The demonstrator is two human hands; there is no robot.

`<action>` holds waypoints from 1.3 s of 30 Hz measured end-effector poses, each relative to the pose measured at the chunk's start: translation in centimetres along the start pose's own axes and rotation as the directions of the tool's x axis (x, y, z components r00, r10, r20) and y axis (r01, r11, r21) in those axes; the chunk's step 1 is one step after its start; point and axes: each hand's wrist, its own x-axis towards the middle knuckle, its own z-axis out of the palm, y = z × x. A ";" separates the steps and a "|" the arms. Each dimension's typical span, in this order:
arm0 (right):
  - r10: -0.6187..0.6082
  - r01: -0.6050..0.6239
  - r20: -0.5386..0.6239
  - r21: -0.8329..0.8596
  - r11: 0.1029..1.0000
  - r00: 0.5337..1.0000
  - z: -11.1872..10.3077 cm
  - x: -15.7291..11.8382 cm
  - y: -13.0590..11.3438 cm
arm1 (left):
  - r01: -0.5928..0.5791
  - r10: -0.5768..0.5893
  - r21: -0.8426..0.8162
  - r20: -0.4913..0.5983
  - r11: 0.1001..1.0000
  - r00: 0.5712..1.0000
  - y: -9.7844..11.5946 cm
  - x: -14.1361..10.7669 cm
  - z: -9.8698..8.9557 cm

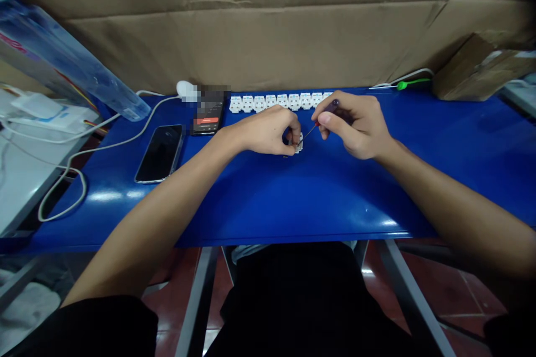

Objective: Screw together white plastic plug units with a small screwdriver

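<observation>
My left hand (272, 133) is closed around a small white plastic part (300, 145) held low over the blue table (268, 195); the fingers hide most of it. In my right hand (355, 125) is a screwdriver (331, 107) with a dark handle and a red collar. Its thin shaft slants down to the left, and the tip meets the white part at my left fingertips. Behind both hands stands a row of several similar white plastic parts (271, 101). A tiny yellowish piece (285, 157) lies just below my left hand.
Left of my hands lie a dark phone (159, 153) and another phone with a lit screen (209, 114). A white cable (121, 148) loops across the left side. At the back right are a green-handled tool (402, 85) and a cardboard box (464, 70). Cardboard sheeting (268, 44) walls the back.
</observation>
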 end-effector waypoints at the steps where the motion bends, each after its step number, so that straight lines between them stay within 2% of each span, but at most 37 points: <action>1: -0.013 0.013 0.004 0.003 1.000 1.000 0.0 0.0 0.0 | -0.004 0.004 -0.003 0.002 1.000 1.000 0.0 0.0 0.0; 25: -0.059 0.061 0.034 -0.074 0.995 0.998 0.1 0.0 0.3 | -0.011 0.010 -0.042 -0.020 0.999 1.000 -0.3 0.1 0.5; 31: -0.008 0.012 0.039 -0.109 0.994 0.999 0.3 0.2 0.3 | -0.071 0.069 -0.033 -0.035 0.997 0.997 -0.7 -0.1 0.4; 35: 0.052 -0.046 0.098 -0.058 0.997 0.994 0.4 0.5 0.8 | -0.098 0.098 -0.018 -0.024 0.995 0.995 -1.2 -0.5 0.0; 39: 0.038 -0.026 0.170 -0.073 0.997 0.985 0.3 1.3 0.6 | -0.106 0.103 -0.027 -0.109 0.994 0.989 -1.8 -1.2 -0.3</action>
